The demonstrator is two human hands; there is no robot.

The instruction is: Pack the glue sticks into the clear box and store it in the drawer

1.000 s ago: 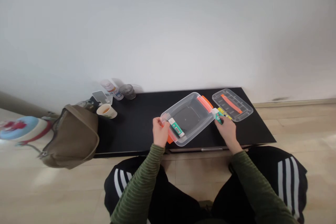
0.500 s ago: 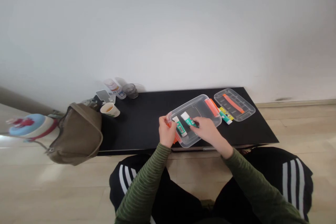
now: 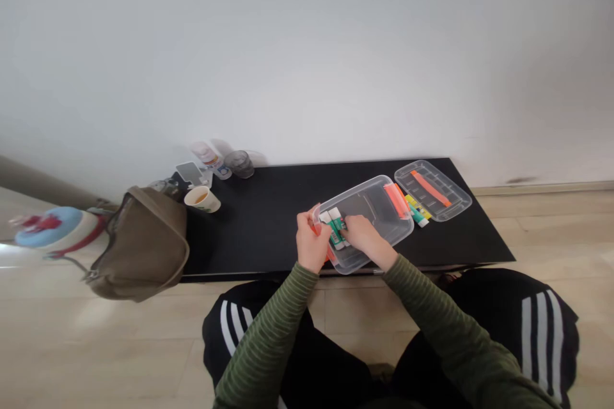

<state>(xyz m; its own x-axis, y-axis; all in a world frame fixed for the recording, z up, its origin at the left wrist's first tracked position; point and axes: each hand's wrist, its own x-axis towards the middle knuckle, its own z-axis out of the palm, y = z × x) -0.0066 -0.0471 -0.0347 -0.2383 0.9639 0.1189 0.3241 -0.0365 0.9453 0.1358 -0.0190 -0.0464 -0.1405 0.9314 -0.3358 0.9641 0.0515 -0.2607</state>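
A clear plastic box (image 3: 369, 214) with orange latches sits tilted on the black table. My left hand (image 3: 311, 241) is closed round its left end, beside the latch there. My right hand (image 3: 367, 238) reaches inside with bent fingers, closed on a green-and-white glue stick (image 3: 336, 213). A second glue stick (image 3: 326, 217) lies right alongside it, near my left thumb; my fingers partly cover both. Just past the box's right end, more glue sticks (image 3: 417, 211), green and yellow, lie by the clear lid (image 3: 444, 195) with its orange handle.
On the left of the black table (image 3: 268, 211) stand a paper cup (image 3: 203, 199) of amber drink, a dark glass (image 3: 239, 164), a white spray bottle (image 3: 211, 160) and a small white stand (image 3: 190, 172). A brown bag (image 3: 144, 243) and a blue-topped object (image 3: 62, 230) are at the far left.
My right hand has moved left with its glue stick, bringing it against the other one inside the box. The view has shifted slightly.
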